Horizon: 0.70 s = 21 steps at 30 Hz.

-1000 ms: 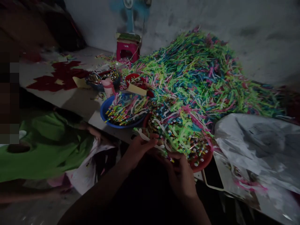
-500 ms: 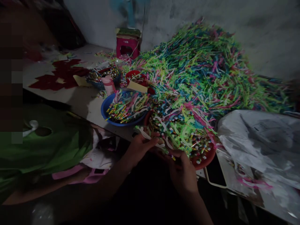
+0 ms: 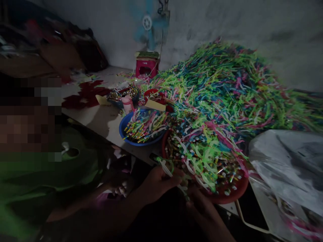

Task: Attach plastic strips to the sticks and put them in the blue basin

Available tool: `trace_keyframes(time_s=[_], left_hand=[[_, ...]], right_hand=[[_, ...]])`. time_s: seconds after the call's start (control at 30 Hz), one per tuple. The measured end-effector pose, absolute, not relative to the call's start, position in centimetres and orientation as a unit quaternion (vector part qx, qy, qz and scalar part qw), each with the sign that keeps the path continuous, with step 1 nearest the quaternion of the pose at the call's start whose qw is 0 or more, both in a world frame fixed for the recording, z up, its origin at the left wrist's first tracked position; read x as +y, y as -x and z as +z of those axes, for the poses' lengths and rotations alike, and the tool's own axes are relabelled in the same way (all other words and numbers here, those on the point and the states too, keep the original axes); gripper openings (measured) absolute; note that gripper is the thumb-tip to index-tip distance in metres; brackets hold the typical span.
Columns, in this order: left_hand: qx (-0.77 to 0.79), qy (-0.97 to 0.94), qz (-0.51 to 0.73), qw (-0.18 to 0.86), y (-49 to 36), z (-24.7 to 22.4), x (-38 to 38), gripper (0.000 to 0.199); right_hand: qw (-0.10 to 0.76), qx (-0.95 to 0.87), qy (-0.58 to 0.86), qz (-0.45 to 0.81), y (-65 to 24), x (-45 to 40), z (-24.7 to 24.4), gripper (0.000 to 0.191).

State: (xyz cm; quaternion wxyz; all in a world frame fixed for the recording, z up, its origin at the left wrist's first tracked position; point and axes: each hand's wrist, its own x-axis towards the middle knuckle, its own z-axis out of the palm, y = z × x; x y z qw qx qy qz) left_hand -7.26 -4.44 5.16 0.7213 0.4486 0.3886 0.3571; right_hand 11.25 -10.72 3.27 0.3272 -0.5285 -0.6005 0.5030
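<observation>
My left hand is closed in a pinch on a small bunch of white and green ribbon strips, whose loose ends stick up past the thumb. Just to its right and lower, my right hand is closed at the lower end of the same strips; its fingertips are dark and partly hidden. Both hands are in front of a red basin heaped with green, white and pink ribbons and short striped beaded pieces. Left of that stands a blue basin of striped sticks with ribbon ends.
A large heap of coloured ribbons lies against the wall. At right is a white plastic bag. A person in green sits at left, one hand low. Farther back are a pink cup, a pink stool and a fan.
The view has tilted up and swung left, so the scene sits lower and farther right. My right hand has come closer to my left. The other person's hand now shows.
</observation>
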Motion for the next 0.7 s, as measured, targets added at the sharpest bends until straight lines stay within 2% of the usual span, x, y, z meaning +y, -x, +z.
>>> trace_keyframes(time_s=[0.1, 0.2, 0.3, 0.43, 0.53, 0.6, 0.7], left_hand=[[0.396, -0.446, 0.351, 0.721, 7.2, 5.3, -5.0, 0.035], [0.378, -0.446, 0.354, 0.73, 7.3, 5.7, -5.2, 0.045], [0.394, -0.474, 0.401, 0.678, 8.0, 6.1, -4.1, 0.054], [0.493, -0.535, 0.441, 0.526, 10.6, 6.3, 0.5, 0.056], [0.562, -0.638, 0.43, 0.304, 13.6, 6.9, 5.7, 0.048], [0.583, -0.699, 0.377, 0.171, 15.4, 7.3, 9.1, 0.046], [0.584, -0.726, 0.335, 0.141, 17.1, 7.3, 12.4, 0.045]], right_hand=[[0.336, -0.6, 0.556, 0.468, -11.2, -11.5, 1.1, 0.046], [0.323, -0.625, 0.57, 0.423, -11.1, -11.4, 0.0, 0.038], [0.304, -0.682, 0.548, 0.377, -11.6, -10.7, 0.6, 0.034], [0.285, -0.721, 0.57, 0.274, -15.7, -10.4, 2.3, 0.031], [0.288, -0.696, 0.643, 0.139, -20.5, -10.4, 2.4, 0.033], [0.268, -0.678, 0.682, 0.049, -23.3, -10.3, 1.7, 0.036], [0.207, -0.711, 0.672, -0.003, -25.4, -10.0, 0.3, 0.034]])
